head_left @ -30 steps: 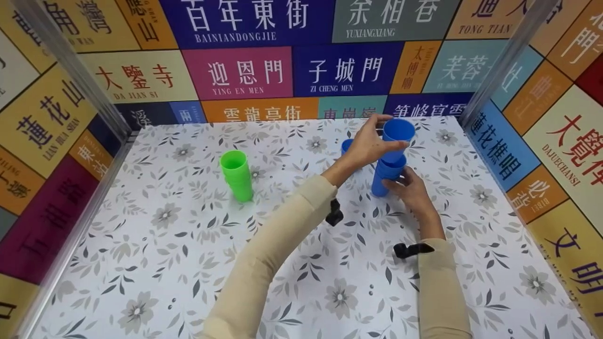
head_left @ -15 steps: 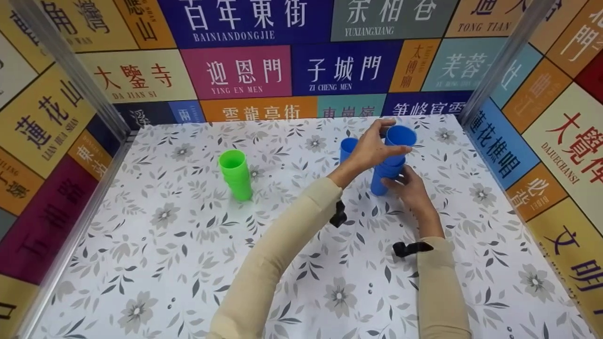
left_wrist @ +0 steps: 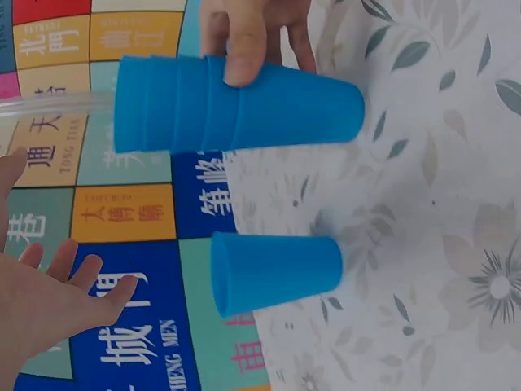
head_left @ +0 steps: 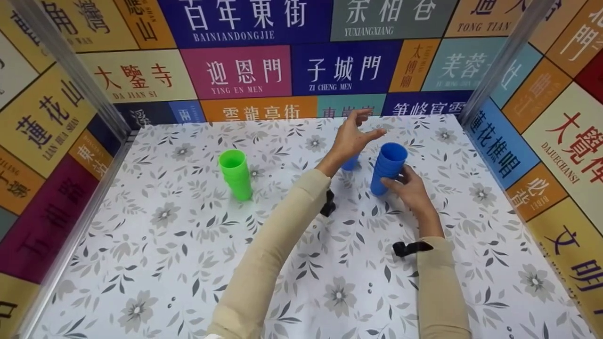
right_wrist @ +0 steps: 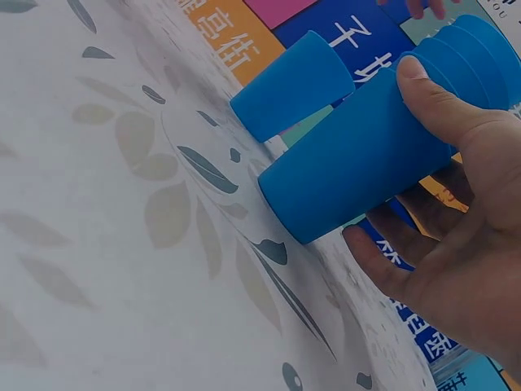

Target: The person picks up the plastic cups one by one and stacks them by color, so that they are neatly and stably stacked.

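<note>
A stack of several nested blue cups [head_left: 391, 157] stands upright on the table, and my right hand [head_left: 411, 188] grips it from the right side. In the right wrist view the thumb lies along the stack [right_wrist: 358, 155] below the rims, with fingers bent behind it. My left hand [head_left: 351, 139] hovers left of the stack with fingers spread, holding nothing. Below it stands a single blue cup [head_left: 350, 163], partly hidden by that hand in the head view. The left wrist view shows this single cup [left_wrist: 281, 269] whole, apart from the stack.
A stack of green cups [head_left: 237, 175] stands upright left of the middle. Floral cloth [head_left: 188, 263] covers the table. Panels with Chinese lettering [head_left: 235, 70] wall the back and both sides, with clear corner posts [head_left: 494, 61].
My left hand has lowered a blue cup into the stack, let it go and drawn back to the left. The right hand has stayed on the stack.
</note>
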`<state>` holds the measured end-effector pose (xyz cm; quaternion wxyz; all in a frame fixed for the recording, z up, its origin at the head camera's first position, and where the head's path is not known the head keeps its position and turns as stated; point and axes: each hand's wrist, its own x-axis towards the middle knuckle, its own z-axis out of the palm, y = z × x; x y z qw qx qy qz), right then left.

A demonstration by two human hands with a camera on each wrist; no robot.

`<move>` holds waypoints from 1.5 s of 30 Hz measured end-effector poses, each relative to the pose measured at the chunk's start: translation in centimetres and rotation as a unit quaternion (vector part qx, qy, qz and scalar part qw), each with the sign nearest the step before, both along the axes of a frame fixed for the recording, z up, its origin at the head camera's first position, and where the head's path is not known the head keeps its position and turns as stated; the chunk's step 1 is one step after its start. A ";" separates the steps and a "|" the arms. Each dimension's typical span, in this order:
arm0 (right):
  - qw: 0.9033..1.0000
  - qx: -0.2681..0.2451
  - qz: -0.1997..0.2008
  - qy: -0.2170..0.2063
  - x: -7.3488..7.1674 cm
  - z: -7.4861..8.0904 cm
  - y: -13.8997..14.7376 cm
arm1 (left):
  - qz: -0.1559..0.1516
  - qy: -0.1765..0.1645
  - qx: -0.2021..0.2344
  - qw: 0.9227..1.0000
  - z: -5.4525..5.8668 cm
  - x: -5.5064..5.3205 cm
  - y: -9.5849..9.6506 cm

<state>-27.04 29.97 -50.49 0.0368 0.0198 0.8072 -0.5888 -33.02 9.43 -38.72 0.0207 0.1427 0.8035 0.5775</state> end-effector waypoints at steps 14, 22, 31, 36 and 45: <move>1.000 -0.023 0.011 0.006 0.8 1.7 -0.2 | 0.086 -0.012 -0.035 0.996 -4.1 -2.8 -1.0; 0.999 -0.033 0.011 0.004 2.0 2.9 -1.3 | 0.079 -0.039 -0.044 0.995 -7.0 -2.8 -2.0; 0.999 -0.037 0.015 0.006 1.6 2.5 -1.4 | 0.090 -0.071 -0.039 0.993 -8.8 -2.4 -1.7; 1.000 -0.024 0.007 0.009 0.6 0.7 -0.8 | 0.102 -0.081 -0.048 0.990 -9.4 -2.4 -1.2; 0.999 -0.031 0.000 0.018 0.1 -0.2 0.1 | 0.119 -0.048 -0.056 0.990 -9.7 -2.3 -0.4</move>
